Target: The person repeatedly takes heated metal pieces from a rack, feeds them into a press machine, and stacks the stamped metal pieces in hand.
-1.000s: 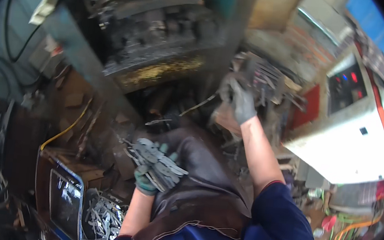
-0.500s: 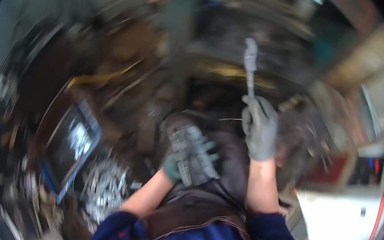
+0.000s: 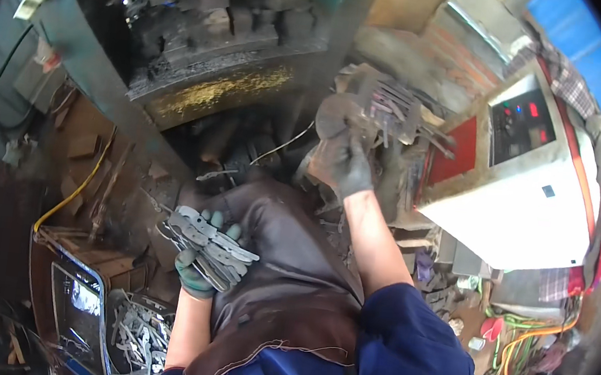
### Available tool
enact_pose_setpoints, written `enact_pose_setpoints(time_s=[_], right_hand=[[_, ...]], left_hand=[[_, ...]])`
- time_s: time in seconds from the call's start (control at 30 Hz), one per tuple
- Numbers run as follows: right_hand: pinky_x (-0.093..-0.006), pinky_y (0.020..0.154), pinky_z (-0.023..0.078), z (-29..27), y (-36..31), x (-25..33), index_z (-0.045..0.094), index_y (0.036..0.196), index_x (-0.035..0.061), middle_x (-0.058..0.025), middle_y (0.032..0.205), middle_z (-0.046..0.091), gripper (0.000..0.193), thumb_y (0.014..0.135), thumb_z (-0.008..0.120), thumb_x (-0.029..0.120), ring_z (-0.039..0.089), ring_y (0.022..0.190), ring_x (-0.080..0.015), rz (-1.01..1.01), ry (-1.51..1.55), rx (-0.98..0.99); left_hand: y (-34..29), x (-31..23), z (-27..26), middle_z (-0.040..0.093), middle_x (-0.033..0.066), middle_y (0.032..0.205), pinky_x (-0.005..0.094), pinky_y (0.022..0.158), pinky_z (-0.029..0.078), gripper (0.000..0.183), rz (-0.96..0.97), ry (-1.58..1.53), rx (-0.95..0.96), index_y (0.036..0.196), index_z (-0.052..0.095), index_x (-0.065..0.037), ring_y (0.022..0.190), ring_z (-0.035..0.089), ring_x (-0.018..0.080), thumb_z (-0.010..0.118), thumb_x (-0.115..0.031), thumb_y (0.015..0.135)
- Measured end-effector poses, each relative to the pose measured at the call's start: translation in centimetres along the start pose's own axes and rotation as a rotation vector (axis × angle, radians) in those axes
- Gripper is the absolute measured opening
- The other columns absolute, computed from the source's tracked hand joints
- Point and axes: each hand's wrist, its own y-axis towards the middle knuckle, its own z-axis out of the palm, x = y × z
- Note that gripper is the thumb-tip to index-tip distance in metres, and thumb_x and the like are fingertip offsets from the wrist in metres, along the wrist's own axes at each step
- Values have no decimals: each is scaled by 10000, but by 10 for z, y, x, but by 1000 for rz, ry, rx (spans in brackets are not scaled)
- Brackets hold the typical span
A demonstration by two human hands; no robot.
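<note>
My left hand [image 3: 198, 276], in a grey-green glove, is closed around a stack of flat grey metal pieces [image 3: 209, 244] above my brown leather apron [image 3: 289, 282]. My gloved right hand [image 3: 354, 168] is stretched out to the front right, its fingertips at the lower edge of a round, flat, dull metal disc [image 3: 338, 114]. Those fingers point away from me and are partly hidden, so whether they grip anything does not show. Just beyond the disc lie several rod-like metal tools [image 3: 399, 106]. A small pale metal piece [image 3: 217, 174] is near my knee.
At the right stands a white machine cabinet [image 3: 513, 204] with a dark control panel. A press-like frame with dark blocks [image 3: 238, 21] rises ahead. Lower left are a blue-rimmed frame [image 3: 104, 313] and a heap of metal pieces [image 3: 143, 332]. Coloured hoses [image 3: 519, 346] lie lower right.
My view has turned to the right. The long, pale, wrench-like metal piece raised in my right hand no longer shows there; that hand now reaches to the disc. My left hand keeps its stack.
</note>
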Motion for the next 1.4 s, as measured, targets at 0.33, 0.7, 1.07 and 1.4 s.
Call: enact_pose_setpoints(time_s=[0.33,0.7,1.07,1.4], right_hand=[[-204,554,429,-26,-49,33,675,1092,-1,-1,780,615,229,986,561,168,544,606,-81,-271,-427,37],[-223,433,291,249,-75,-68,646,1028,29,23,655,502,279,996,566,295,407,490,-67,-150,-1048,577],[-223,518,401,175,-101,-58,608,1143,-32,-60,774,622,521,983,569,461,526,602,-99,-34,-1065,563],[-425,671,498,34,-174,-92,709,884,58,-146,717,653,328,928,638,375,637,684,-347,-248,-2189,1115]], left_hand=[[1,0,-2,462,73,1494,571,1169,276,796,-15,36,1,1478,399,-142,1381,417,391,758,-242,774],[7,4,-2,503,79,1462,547,1182,272,757,-43,-9,-17,1444,462,-144,1335,474,389,746,-211,745],[4,-4,0,453,94,1505,540,1188,259,753,-23,-65,17,1463,434,-125,1374,429,385,729,-201,774],[11,2,-6,465,108,1484,554,1160,306,772,12,-59,57,1463,421,-113,1366,431,395,736,-205,765]])
